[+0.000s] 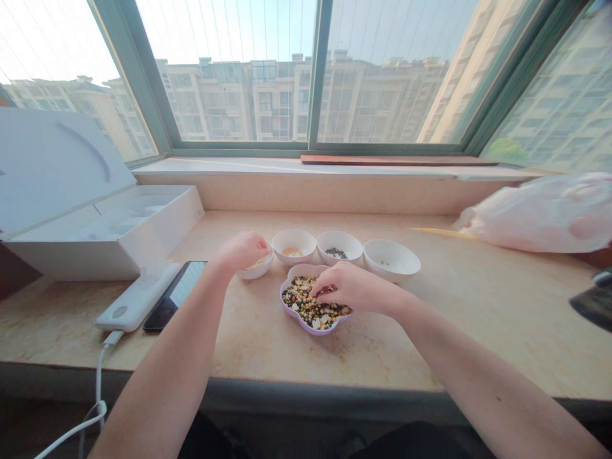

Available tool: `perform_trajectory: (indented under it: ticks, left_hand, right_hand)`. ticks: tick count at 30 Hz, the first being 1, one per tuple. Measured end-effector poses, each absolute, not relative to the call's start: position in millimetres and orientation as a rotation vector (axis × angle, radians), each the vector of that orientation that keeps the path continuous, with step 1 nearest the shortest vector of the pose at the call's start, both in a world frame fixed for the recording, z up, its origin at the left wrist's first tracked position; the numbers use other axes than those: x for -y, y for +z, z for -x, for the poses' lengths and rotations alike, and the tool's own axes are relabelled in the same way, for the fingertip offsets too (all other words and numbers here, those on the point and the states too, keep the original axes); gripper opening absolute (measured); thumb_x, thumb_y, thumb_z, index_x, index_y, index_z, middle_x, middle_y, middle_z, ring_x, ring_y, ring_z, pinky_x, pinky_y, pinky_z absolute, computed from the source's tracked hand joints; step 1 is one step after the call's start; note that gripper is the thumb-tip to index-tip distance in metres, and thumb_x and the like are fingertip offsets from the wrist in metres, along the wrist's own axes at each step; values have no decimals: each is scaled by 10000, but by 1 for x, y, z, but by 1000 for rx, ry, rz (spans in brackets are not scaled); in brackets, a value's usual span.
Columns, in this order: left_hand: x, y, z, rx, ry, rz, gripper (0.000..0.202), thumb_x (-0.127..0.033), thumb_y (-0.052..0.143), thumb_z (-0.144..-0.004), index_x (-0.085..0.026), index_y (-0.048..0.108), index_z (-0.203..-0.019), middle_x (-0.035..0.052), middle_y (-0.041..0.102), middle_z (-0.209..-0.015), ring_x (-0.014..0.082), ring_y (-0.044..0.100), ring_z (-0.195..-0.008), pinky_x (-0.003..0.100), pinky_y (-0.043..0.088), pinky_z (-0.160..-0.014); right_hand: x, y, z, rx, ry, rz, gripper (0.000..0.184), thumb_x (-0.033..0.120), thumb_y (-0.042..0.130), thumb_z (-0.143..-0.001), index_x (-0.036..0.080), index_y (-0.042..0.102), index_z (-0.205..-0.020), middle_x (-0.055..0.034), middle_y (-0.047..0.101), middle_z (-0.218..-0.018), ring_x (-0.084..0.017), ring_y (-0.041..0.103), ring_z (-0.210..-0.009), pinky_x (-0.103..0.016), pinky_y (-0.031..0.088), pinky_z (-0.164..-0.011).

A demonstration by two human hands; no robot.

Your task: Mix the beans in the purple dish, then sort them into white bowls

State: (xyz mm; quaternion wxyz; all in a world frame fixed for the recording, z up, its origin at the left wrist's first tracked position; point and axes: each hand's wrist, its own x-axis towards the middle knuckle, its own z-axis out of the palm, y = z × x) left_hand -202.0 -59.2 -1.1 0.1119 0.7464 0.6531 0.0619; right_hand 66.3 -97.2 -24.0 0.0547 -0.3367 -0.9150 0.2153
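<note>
Head view, clock centred on the dish. Purple lobed dish (313,329): straight before you, filled with dark, yellow and pale pieces (301,296). Your right hand (351,284): in from three o'clock, bent down to the pieces; whether it pinches any, cannot tell. Your left hand (243,250): ten o'clock, curled over the first white bowl (257,275); grip hidden, cannot tell. Second bowl (292,261): eleven o'clock, yellow grains. Third bowl (339,238): one o'clock, dark grains. Fourth bowl (400,262): two o'clock, few bits.
</note>
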Motion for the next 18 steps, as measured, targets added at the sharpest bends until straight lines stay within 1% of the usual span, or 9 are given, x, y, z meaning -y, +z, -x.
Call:
perform_trajectory:
  ticks: [5,8,10,14,18]
  left_hand:
    - [61,0,201,-1924,206,-2184,267,-330,585,-819,-229,804,-934,54,773,-871,172,658,-729,238,448,-634]
    - [61,0,201,-1924,215,-2181,259,-325,586,-821,-226,801,-924,52,766,-850,170,646,-708,244,436,-625]
    - [61,-1,202,-1922,213,-2182,258,-325,585,-825,-226,799,-928,45,759,-824,165,638,-693,243,431,-622]
    - [60,-2,202,-1929,229,-2182,250,-331,590,-826,-230,794,-931,32,741,-772,160,628,-671,240,429,-623]
    - [60,-4,203,-1907,266,-2178,234,-323,599,-811,-225,787,-911,30,728,-746,156,615,-643,242,420,-603]
  right_hand:
    - [99,-23,-66,2745,649,967,228,242,616,-926,208,830,-995,-42,809,-986,-203,720,-899,-309,477,-829]
    - [103,-21,-65,2725,628,954,212,259,605,-944,208,811,-949,-43,797,-989,-197,707,-895,-307,464,-821]
    - [105,-19,-63,2711,618,972,212,288,608,-954,199,787,-884,-45,783,-938,-180,689,-835,-296,448,-765]
    - [108,-17,-62,2702,513,1015,294,319,601,-962,174,698,-725,-37,720,-777,-142,600,-679,-283,377,-639]
    - [108,-19,-62,2692,381,1066,334,313,617,-934,178,624,-629,-16,664,-665,-129,539,-616,-287,328,-607]
